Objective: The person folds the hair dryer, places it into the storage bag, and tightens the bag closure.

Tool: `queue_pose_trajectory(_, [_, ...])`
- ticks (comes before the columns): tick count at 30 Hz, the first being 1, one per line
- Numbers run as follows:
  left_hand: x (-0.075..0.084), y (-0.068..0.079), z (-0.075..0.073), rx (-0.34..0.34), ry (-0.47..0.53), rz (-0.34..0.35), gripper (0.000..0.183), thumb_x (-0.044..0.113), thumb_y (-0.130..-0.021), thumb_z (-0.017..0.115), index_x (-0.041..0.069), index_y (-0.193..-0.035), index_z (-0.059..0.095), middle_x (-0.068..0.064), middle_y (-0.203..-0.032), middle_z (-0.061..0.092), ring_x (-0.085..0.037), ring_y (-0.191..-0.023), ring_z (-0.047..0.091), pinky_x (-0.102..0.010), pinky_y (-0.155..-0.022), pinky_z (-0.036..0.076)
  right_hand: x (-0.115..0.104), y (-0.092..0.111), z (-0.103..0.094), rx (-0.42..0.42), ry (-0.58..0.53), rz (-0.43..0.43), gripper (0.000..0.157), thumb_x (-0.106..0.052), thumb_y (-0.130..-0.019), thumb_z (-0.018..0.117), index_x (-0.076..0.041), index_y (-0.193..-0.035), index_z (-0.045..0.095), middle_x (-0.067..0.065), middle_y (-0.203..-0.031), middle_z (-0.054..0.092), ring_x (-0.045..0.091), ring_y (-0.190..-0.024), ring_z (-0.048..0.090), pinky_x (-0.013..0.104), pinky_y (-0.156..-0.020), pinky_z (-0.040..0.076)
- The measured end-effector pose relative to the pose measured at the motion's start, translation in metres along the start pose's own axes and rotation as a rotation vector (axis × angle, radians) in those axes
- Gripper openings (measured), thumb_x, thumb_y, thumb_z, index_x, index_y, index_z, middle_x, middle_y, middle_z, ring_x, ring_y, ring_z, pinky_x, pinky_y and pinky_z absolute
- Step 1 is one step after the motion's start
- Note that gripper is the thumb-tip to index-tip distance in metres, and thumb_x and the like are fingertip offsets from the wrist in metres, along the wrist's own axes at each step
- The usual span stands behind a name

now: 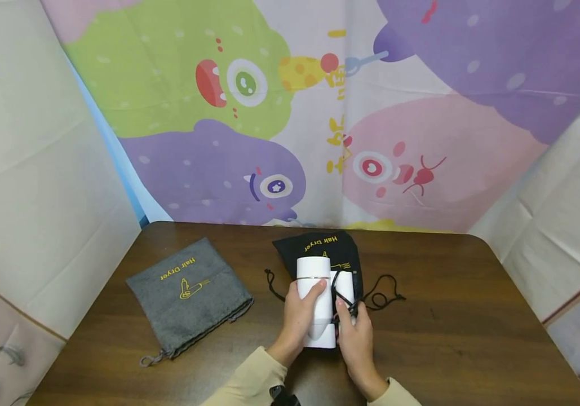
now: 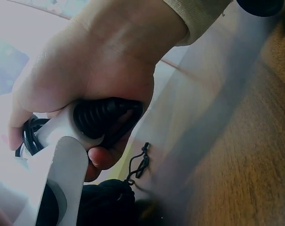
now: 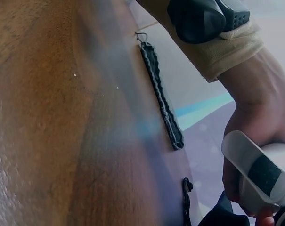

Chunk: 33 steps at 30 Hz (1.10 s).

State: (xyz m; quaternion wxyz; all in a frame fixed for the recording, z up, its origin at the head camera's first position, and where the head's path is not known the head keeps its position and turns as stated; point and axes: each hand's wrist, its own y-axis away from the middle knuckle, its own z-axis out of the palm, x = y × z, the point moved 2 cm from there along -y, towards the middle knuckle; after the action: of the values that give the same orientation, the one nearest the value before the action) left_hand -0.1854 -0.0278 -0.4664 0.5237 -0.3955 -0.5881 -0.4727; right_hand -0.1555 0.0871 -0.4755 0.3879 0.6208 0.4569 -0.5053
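My left hand (image 1: 297,318) grips the dryer barrel (image 1: 324,304), right hand (image 1: 357,344) the handle (image 1: 347,281) at three o'clock — likely light, slick; best held by both.

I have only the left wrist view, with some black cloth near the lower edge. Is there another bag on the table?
Observer: Yes. The head view shows a grey bag lying on the table, at the person's left side.

Operator: Thank you. The black cloth shows me no words. Is something written on it?

Observer: In the head view it is a black bag with "Hair Dryer" in yellow letters.

Operator: I understand. And where is the thumb of the left hand?

Observer: The head view shows the left hand with its thumb on the side of the white hair dryer that faces the head camera.
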Motion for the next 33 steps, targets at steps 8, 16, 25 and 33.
queue_pose_trajectory(8, [-0.002, -0.001, -0.004, -0.045, 0.039, -0.045, 0.059, 0.041, -0.088, 0.067, -0.002, -0.125, 0.049, -0.016, -0.107, 0.060, -0.021, -0.088, 0.059, -0.029, -0.072, 0.047, 0.000, -0.003, 0.001, -0.072, 0.012, 0.005, 0.033, -0.025, -0.098, 0.057, 0.003, -0.114, 0.050, 0.005, -0.067, 0.053, 0.010, -0.049, 0.048, 0.024, -0.044, 0.042])
queue_pose_trajectory(16, [-0.002, -0.004, -0.009, -0.074, 0.117, -0.081, 0.061, 0.039, -0.088, 0.067, -0.004, -0.127, 0.046, -0.018, -0.107, 0.060, -0.019, -0.084, 0.060, -0.031, -0.070, 0.050, 0.000, -0.006, 0.000, -0.154, 0.037, -0.011, 0.035, -0.027, -0.097, 0.059, 0.002, -0.113, 0.049, 0.006, -0.066, 0.054, 0.010, -0.048, 0.050, 0.026, -0.044, 0.044])
queue_pose_trajectory(25, [-0.001, -0.009, -0.017, -0.073, 0.147, -0.115, 0.067, 0.037, -0.087, 0.069, -0.005, -0.132, 0.044, -0.019, -0.110, 0.060, -0.020, -0.085, 0.061, -0.032, -0.071, 0.052, 0.001, -0.011, -0.002, -0.292, 0.036, 0.005, 0.037, -0.025, -0.094, 0.064, 0.003, -0.112, 0.048, 0.008, -0.070, 0.057, 0.011, -0.052, 0.053, 0.030, -0.047, 0.049])
queue_pose_trajectory(33, [0.001, -0.016, -0.025, -0.061, 0.156, -0.129, 0.069, 0.039, -0.089, 0.067, -0.005, -0.136, 0.041, -0.020, -0.114, 0.058, -0.021, -0.090, 0.059, -0.032, -0.075, 0.050, 0.002, -0.016, -0.006, -0.391, -0.069, 0.053, 0.044, -0.009, -0.089, 0.068, 0.006, -0.126, 0.047, 0.008, -0.079, 0.064, 0.014, -0.059, 0.058, 0.027, -0.053, 0.051])
